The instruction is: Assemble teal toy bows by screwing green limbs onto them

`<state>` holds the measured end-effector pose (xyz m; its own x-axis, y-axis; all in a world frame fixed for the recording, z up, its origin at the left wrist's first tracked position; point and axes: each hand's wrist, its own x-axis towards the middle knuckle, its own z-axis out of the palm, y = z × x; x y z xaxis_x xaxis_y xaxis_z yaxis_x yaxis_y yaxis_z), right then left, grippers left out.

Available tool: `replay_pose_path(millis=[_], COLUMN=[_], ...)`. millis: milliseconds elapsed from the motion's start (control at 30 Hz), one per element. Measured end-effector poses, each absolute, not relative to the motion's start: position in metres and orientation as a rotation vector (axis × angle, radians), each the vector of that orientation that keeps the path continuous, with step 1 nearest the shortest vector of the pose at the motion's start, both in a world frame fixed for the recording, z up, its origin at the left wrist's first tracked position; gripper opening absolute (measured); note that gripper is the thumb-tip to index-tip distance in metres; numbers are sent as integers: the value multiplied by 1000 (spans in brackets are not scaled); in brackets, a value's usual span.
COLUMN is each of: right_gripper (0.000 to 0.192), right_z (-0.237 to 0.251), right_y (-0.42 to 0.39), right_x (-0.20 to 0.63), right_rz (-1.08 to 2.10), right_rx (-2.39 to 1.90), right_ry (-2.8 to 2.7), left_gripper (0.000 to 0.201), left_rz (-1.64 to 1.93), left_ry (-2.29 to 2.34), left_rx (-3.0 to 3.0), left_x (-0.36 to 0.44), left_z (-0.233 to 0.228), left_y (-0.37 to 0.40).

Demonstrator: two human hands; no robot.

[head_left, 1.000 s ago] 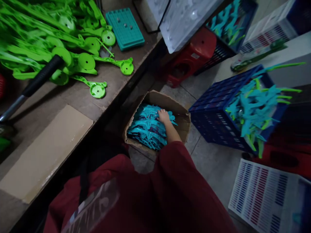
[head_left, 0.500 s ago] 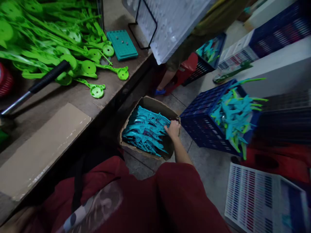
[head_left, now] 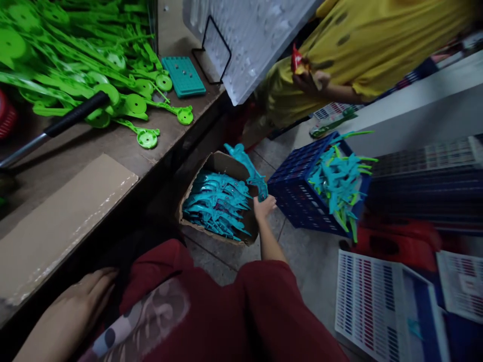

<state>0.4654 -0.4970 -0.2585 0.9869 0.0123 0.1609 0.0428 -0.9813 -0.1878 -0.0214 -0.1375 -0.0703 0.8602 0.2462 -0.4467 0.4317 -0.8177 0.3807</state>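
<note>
My right hand [head_left: 264,206] is closed on one end of a long teal plastic part [head_left: 249,168], lifted over the right side of an open cardboard box [head_left: 217,234]. Inside that box lie several like teal parts [head_left: 219,201], stacked in rows. Down by my lap at the lower left rests my left hand [head_left: 81,304], its fingers stretched out and holding nothing.
On the bench lie bright green plastic parts [head_left: 136,105], a black-handled tool [head_left: 79,113], a teal tray [head_left: 184,76] and a cardboard sheet [head_left: 71,221]. A blue crate [head_left: 290,186] of teal and green parts stands right of the box. Behind, a person in yellow [head_left: 339,50] holds something red.
My right hand has raised a teal part out of the box. My left hand has come into clearer view at the lower left. The person in yellow shows more fully now.
</note>
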Motion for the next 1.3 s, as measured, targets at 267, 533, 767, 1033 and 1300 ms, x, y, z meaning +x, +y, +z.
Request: replay_pose_path(millis=[267, 533, 767, 1033, 1300], right_gripper=[35, 37, 30, 28, 26], right_z=[-236, -203, -219, -128, -23], right_y=[-477, -471, -451, -449, -439], right_x=[451, 430, 411, 433, 425], right_rz=[-121, 37, 37, -219, -160], right_rx=[-2614, -2534, -2550, -2446, -2449], right_ry=[-212, -480, -386, -298, -454], left_gripper=[47, 61, 60, 62, 51], left_rz=[-489, -68, -243, -218, -251], left_ry=[439, 920, 739, 785, 713], left_rx=[2426, 1478, 1457, 1462, 1442], left_x=[9, 73, 86, 85, 97], left_z=[-69, -100, -117, -112, -95], left_y=[-150, -145, -177, -174, -182])
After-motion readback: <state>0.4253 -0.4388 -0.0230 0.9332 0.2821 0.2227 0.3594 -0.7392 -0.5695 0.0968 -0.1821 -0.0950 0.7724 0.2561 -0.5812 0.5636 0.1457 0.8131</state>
